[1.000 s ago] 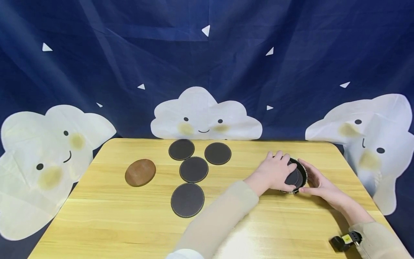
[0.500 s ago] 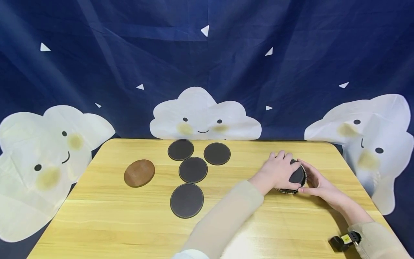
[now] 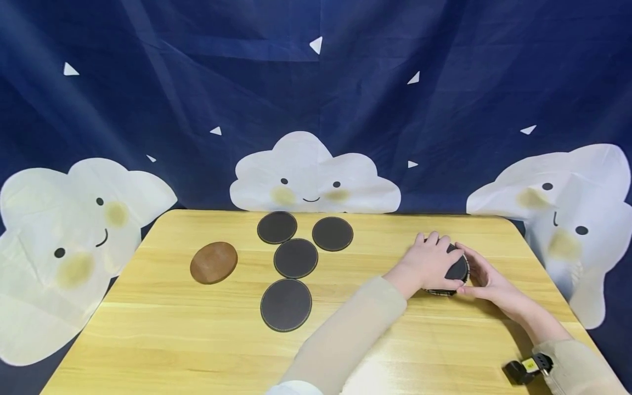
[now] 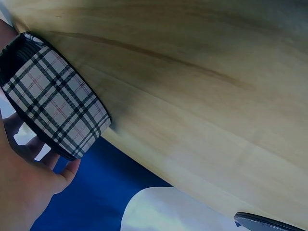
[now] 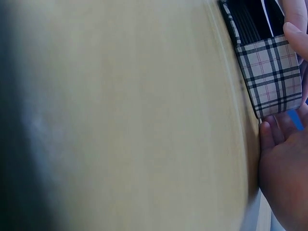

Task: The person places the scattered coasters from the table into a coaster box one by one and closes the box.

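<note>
Nearest the camera, a dark round stitched leather coaster (image 3: 286, 304) is seen lying flat on the light wooden worktop (image 3: 173, 329), w/ a second dark coaster (image 3: 295, 258) just behind it and a brown round wooden coaster (image 3: 214, 263) off to the left. On the right side of the worktop, a round plaid-sided coaster holder (image 3: 446, 277) w/ dark coasters stacked inside is enclosed by both hands. The left hand (image 3: 428, 263) is laid over the holder's top, fingers curled round the far rim, thumb at the near edge; its grip is closed on the holder. The right hand (image 3: 486, 281) is pressed to the holder's right side w/ fingers bent round the wall, so that grip is closed on it too. The plaid wall (image 4: 57, 103) is shown close up in the left wrist view, standing on the wood. Farthest back, two more dark coasters (image 3: 277, 227) (image 3: 332, 233) are set side by side nr the rear edge, in front of a navy backdrop w/ white smiling clouds (image 3: 314, 175).
</note>
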Motion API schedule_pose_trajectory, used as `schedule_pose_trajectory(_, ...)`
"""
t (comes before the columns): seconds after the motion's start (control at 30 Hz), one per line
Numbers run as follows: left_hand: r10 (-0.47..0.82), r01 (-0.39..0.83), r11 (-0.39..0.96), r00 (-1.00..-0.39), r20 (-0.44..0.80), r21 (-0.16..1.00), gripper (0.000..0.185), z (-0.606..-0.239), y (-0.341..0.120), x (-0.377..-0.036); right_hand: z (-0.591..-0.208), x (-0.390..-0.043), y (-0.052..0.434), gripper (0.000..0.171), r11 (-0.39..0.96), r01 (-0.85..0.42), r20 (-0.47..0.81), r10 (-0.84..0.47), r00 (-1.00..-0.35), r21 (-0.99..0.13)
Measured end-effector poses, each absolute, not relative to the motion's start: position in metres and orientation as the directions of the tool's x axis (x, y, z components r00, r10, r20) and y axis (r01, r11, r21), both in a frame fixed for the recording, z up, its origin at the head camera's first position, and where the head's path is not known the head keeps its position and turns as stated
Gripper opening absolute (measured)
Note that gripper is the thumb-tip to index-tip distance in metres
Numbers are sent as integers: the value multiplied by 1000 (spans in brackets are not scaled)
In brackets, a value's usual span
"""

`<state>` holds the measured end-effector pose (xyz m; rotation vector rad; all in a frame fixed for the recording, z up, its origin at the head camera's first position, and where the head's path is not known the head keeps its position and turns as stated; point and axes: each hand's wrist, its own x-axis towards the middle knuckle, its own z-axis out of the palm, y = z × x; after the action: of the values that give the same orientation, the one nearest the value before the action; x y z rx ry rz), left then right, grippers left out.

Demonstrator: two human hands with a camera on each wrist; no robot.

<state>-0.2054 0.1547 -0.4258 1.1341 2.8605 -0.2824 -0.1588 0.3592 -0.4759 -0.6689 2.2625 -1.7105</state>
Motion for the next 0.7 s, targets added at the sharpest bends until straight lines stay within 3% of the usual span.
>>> schedule_pose_trajectory(0.7, 677, 682, 709, -729, -97, -180, 68, -438, 155, -202, -476, -159, 358, 96, 221, -234, 104, -477, -873, -947)
